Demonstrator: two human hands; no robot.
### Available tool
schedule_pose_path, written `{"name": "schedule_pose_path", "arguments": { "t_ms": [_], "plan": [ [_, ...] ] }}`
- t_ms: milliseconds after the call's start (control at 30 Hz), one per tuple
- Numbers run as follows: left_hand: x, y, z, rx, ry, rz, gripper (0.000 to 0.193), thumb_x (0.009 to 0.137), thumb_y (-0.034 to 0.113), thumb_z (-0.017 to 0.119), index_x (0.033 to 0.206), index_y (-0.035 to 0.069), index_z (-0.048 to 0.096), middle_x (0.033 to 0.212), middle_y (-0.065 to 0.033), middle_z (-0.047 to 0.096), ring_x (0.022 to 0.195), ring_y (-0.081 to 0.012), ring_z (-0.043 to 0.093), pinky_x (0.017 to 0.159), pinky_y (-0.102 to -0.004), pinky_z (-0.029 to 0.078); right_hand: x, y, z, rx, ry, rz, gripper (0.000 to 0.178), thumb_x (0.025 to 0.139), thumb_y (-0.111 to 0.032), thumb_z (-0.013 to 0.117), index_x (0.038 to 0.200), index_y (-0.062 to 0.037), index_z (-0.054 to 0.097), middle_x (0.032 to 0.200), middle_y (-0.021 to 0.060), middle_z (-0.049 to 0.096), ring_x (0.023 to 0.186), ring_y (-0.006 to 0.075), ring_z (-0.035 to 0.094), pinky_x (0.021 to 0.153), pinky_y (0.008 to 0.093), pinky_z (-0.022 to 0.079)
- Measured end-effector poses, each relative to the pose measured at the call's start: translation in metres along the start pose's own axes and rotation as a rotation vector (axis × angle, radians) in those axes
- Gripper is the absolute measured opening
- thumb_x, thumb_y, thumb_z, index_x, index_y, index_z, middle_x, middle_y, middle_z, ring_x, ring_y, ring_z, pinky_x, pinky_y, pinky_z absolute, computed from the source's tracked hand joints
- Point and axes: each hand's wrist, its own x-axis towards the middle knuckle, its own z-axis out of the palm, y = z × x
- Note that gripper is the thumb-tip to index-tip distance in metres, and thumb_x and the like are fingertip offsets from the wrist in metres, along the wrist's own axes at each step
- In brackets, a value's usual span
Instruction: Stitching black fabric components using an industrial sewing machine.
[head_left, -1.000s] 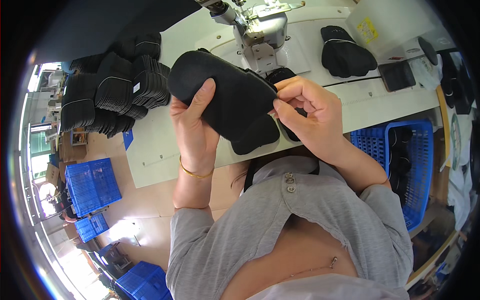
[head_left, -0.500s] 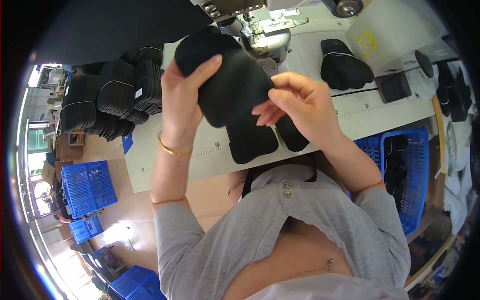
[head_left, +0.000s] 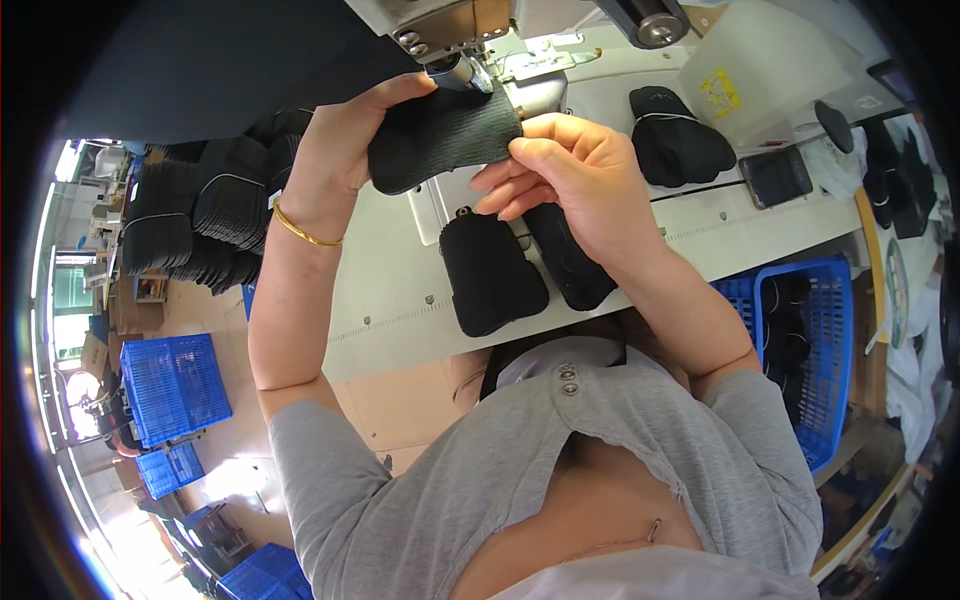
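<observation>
A black ribbed fabric piece (head_left: 440,142) lies under the needle area of a sewing machine (head_left: 462,28). My left hand (head_left: 350,130) grips its left side, thumb along the top edge close to the presser foot; the other fingers are hidden beneath the cloth. At the right edge, my right hand (head_left: 580,175) pinches the piece between thumb and forefinger, its other fingers loosely curled below. Nearer to me, two black fabric pieces, a left one (head_left: 492,278) and a right one (head_left: 568,262), rest on the white table (head_left: 385,310).
Tied stacks of black pieces (head_left: 160,215) stand at the left. To the right on the table are a black bundle (head_left: 680,140) and a dark phone (head_left: 777,178). A blue basket (head_left: 828,350) with black bundles sits below the right edge; blue crates (head_left: 175,390) stand on the floor.
Both hands have brought the fabric piece up to the machine, and it now lies flatter, its ribbed face showing. The left hand has shifted left and up along its edge.
</observation>
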Motion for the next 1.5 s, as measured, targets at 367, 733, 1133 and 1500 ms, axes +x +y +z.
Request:
{"name": "schedule_pose_path", "arguments": {
  "t_ms": [367, 733, 1133, 1500],
  "plan": [
    [-0.015, -0.008, 0.010, 0.297, 0.195, 0.135, 0.020, 0.087, 0.010, 0.077, 0.100, -0.006, 0.072, 0.085, -0.0079, 0.071, 0.068, -0.0179, 0.068, 0.069, -0.0289, 0.059, 0.005, 0.003, 0.004, 0.035, 0.027, 0.003, 0.018, 0.100, -0.007, 0.053, 0.098, 0.0082, 0.062, 0.090, 0.0214, 0.074, 0.076, 0.0240, 0.075, 0.066, 0.0297, 0.062],
    [-0.065, -0.049, 0.046, 1.364, 0.128, 1.560, 0.037, 0.068, -0.008, 0.072, 0.105, -0.003, 0.074, 0.104, -0.0121, 0.069, 0.093, -0.0273, 0.068, 0.078, -0.0348, 0.058, -0.003, 0.037, 0.017, -0.288, 0.215, -0.350, 0.020, 0.095, -0.017, 0.061, 0.097, 0.0029, 0.065, 0.071, 0.0052, 0.065, 0.062, 0.0069, 0.055, 0.057, 0.0253, 0.045],
    [-0.062, -0.049, 0.056, 1.383, 0.157, 1.570, 0.030, 0.071, -0.008, 0.074, 0.100, -0.003, 0.077, 0.101, -0.0103, 0.073, 0.091, -0.0255, 0.071, 0.077, -0.0333, 0.061, 0.001, 0.054, 0.015, -0.218, 0.190, -0.336, 0.023, 0.095, -0.012, 0.058, 0.080, 0.0055, 0.062, 0.063, 0.0119, 0.057, 0.058, 0.0116, 0.051, 0.057, 0.0318, 0.045],
    [-0.059, -0.025, 0.032, 1.376, -0.051, 1.512, 0.033, 0.069, -0.001, 0.072, 0.101, -0.001, 0.076, 0.104, -0.0098, 0.074, 0.094, -0.0249, 0.072, 0.075, -0.0327, 0.061, -0.007, 0.051, 0.041, -0.001, 0.119, -0.279, 0.020, 0.102, -0.008, 0.051, 0.105, 0.0082, 0.063, 0.091, 0.0106, 0.070, 0.086, 0.0099, 0.064, 0.083, 0.0286, 0.054]
  ]
}}
